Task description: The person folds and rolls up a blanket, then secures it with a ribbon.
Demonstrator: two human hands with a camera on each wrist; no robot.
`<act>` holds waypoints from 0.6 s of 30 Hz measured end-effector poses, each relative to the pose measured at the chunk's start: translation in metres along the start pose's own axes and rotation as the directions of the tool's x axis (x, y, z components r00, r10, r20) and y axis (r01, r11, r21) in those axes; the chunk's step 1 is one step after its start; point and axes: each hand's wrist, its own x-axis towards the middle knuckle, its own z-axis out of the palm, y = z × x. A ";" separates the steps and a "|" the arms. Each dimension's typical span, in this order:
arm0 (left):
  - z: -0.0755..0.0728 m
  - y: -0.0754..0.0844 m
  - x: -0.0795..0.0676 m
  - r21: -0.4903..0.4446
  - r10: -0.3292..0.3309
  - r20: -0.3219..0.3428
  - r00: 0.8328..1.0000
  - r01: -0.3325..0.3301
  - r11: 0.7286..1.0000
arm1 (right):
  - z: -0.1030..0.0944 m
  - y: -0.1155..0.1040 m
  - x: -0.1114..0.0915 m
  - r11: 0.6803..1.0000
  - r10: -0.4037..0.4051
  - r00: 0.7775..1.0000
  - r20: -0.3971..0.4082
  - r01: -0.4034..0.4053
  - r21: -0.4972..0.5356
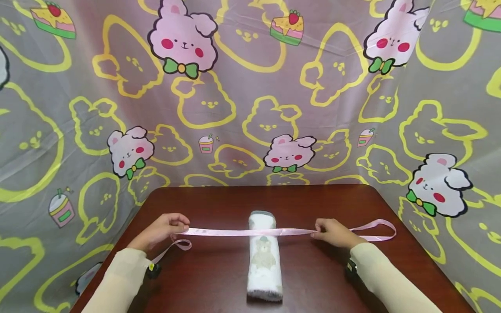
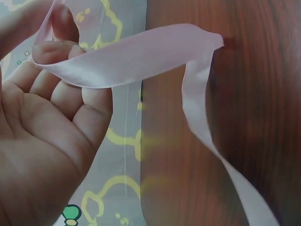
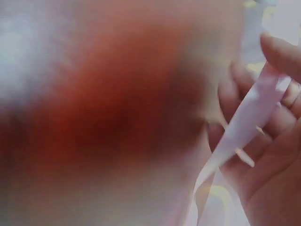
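A pink satin ribbon [image 1: 231, 232] is stretched level between my two hands, crossing over a rolled white towel [image 1: 265, 269] with a bear picture. My left hand [image 1: 166, 228] pinches the ribbon left of the towel; a loose tail hangs below it. In the left wrist view that tail [image 2: 141, 54] folds over beyond my left fingers. On the other side, my right hand [image 1: 334, 232] pinches the ribbon between thumb and fingers. Past it, the other end loops out to the right. The right wrist view is partly blurred, with the ribbon [image 3: 249, 113] lying across the palm side.
The dark reddish-brown table [image 1: 211, 200] has rounded far corners. Around it hangs a grey cloth [image 1: 242, 87] printed with rabbits and yellow outlines. A small black device [image 1: 153, 270] sits at the left wrist, another [image 1: 351, 267] at the right.
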 end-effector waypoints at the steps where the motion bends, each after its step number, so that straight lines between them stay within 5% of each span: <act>1: -0.003 0.000 0.000 0.006 -0.001 -0.003 1.000 0.001 1.000 | -0.004 0.001 -0.001 0.997 0.029 1.000 0.001 -0.029 0.076; 4: -0.010 0.001 -0.001 0.014 -0.006 -0.004 1.000 0.006 1.000 | -0.017 0.005 -0.002 0.942 0.082 0.996 0.026 -0.086 0.323; 7: -0.019 0.002 -0.002 0.008 -0.012 0.007 1.000 0.012 1.000 | -0.033 0.009 -0.003 0.849 0.143 0.990 0.009 -0.127 0.513; 10: -0.027 0.002 -0.004 0.021 -0.039 -0.003 0.999 0.039 0.999 | -0.050 0.016 -0.006 0.803 0.212 0.973 -0.094 -0.119 0.584; 12: -0.033 0.002 -0.004 0.057 -0.053 -0.025 0.998 0.055 0.997 | -0.062 0.023 -0.010 0.803 0.263 0.949 -0.175 -0.114 0.585; 18: -0.058 -0.008 -0.007 0.139 -0.073 -0.121 0.990 0.090 0.986 | -0.092 0.038 -0.019 0.891 0.331 0.890 -0.313 -0.185 0.415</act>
